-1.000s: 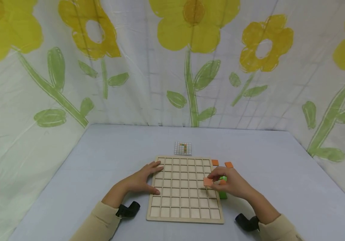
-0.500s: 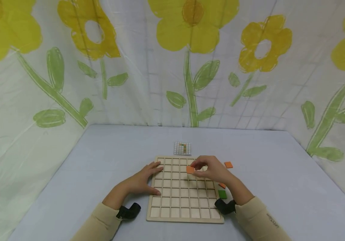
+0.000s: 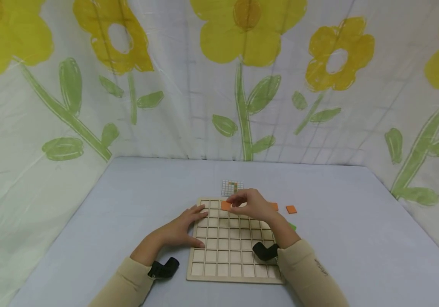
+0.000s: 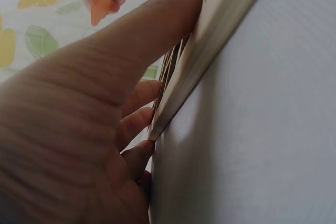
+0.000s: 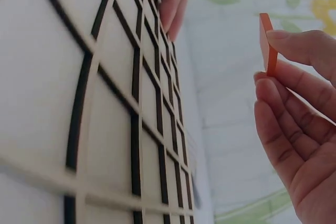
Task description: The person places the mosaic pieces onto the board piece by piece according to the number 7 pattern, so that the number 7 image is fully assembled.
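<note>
A square wooden grid board (image 3: pixel 223 270) lies on the table. My left hand (image 3: pixel 179 228) rests on its left edge with the fingers spread; in the left wrist view its thumb and fingertips touch the frame (image 4: pixel 178 95). Between thumb and fingertips, my right hand (image 3: pixel 251 205) pinches a thin orange square tile (image 3: pixel 225 206) over the far row of cells, toward the left. The right wrist view shows that orange tile (image 5: pixel 269 45) held by its edges, clear of the grid (image 5: pixel 137 108). My right hand and forearm hide part of the board's right side.
Beyond the board's far edge lies a small printed grid card (image 3: pixel 230 187) with coloured squares. To the right lie an orange tile (image 3: pixel 291 209), another orange tile (image 3: pixel 274 206) and a green one (image 3: pixel 293 226), partly hidden by the right arm. A flower-printed curtain (image 3: pixel 189 94) hangs behind the table.
My right hand has carried the orange tile from the board's right edge leftward and away from me to the far row. The left hand has stayed in place.
</note>
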`<state>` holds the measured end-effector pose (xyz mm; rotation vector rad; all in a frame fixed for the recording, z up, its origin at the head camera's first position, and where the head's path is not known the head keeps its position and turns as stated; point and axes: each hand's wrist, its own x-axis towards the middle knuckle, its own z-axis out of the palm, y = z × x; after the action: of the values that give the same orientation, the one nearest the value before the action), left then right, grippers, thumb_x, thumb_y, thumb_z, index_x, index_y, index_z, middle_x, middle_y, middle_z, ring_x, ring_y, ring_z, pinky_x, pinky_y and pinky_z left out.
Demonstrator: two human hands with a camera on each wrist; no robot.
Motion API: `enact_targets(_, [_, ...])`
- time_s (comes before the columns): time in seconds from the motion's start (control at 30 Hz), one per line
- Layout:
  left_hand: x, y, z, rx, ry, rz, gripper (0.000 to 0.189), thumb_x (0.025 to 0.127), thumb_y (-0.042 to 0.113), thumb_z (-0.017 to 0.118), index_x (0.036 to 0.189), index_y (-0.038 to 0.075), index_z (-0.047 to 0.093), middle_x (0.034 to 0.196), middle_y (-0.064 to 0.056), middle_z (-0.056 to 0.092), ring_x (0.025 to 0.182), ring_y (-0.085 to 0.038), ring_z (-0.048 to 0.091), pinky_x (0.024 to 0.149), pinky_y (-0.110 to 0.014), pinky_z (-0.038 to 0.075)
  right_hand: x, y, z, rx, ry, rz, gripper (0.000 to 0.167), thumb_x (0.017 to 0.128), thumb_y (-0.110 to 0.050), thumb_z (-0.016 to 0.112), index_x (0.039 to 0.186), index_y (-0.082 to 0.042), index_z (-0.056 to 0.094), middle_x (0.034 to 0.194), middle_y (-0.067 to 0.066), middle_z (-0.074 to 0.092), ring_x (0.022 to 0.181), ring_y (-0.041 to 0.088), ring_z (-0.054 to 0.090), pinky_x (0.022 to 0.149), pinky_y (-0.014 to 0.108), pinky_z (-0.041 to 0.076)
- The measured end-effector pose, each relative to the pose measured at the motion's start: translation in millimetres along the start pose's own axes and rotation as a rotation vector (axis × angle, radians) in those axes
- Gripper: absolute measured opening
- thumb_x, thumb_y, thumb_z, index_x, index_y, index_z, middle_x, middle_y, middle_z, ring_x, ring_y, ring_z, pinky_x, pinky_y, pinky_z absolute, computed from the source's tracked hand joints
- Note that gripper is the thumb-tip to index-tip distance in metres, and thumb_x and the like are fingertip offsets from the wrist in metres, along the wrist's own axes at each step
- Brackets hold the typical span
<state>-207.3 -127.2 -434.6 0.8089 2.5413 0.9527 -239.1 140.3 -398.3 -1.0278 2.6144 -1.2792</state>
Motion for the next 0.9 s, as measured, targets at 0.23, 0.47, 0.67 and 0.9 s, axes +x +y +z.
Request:
enact_targets(0.23, [0.8, -2.0, 1.5, 0.004, -0.001, 0.003, 0.09, 0.071, 0.043, 0.078, 0.143, 0.01, 0.037, 0.156, -0.009, 0.017, 0.144, -0.038, 0.006, 0.11, -0.062, 0.019, 13.7, 5.0, 9.4, 0.045, -0.007, 0.01, 0.026, 0.082, -0.015, 0.071, 0.104, -0.002, 0.069, 0.096, 0.013, 0.068, 0.079, 0.013, 0.063, 0.069, 0.023, 0.054])
enact_targets(0.47, [1.0, -2.3, 1.4, 0.007, 0.0, -0.005, 0.09, 0.07, 0.043, 0.079, 0.143, 0.011, 0.037, 0.156, -0.009, 0.017, 0.144, -0.037, 0.006, 0.111, -0.061, 0.018, 15.5, 12.7, 16.9, 0.068, 0.004, 0.091, 0.022, 0.081, -0.012, 0.072, 0.1, -0.002, 0.069, 0.097, 0.014, 0.067, 0.078, 0.011, 0.062, 0.069, 0.02, 0.052])
enact_targets(0.67, [1.1, -2.6, 2.0, 0.001, 0.001, -0.018, 0.09, 0.069, 0.043, 0.079, 0.143, 0.012, 0.038, 0.156, -0.008, 0.017, 0.144, -0.037, 0.006, 0.111, -0.06, 0.018, 13.6, 21.6, 22.6, 0.08, 0.019, 0.144, 0.022, 0.081, -0.011, 0.072, 0.099, 0.0, 0.069, 0.092, 0.014, 0.067, 0.077, 0.013, 0.062, 0.066, 0.02, 0.052])
enact_targets(0.9, [1.5, -2.4, 1.4, 0.008, 0.004, -0.013, 0.09, 0.07, 0.043, 0.079, 0.143, 0.012, 0.038, 0.156, -0.008, 0.018, 0.144, -0.037, 0.006, 0.111, -0.06, 0.017, 10.7, 28.4, 24.5, 0.089, -0.008, 0.158, 0.023, 0.08, -0.012, 0.073, 0.099, 0.001, 0.069, 0.091, 0.014, 0.067, 0.078, 0.014, 0.063, 0.067, 0.02, 0.052])
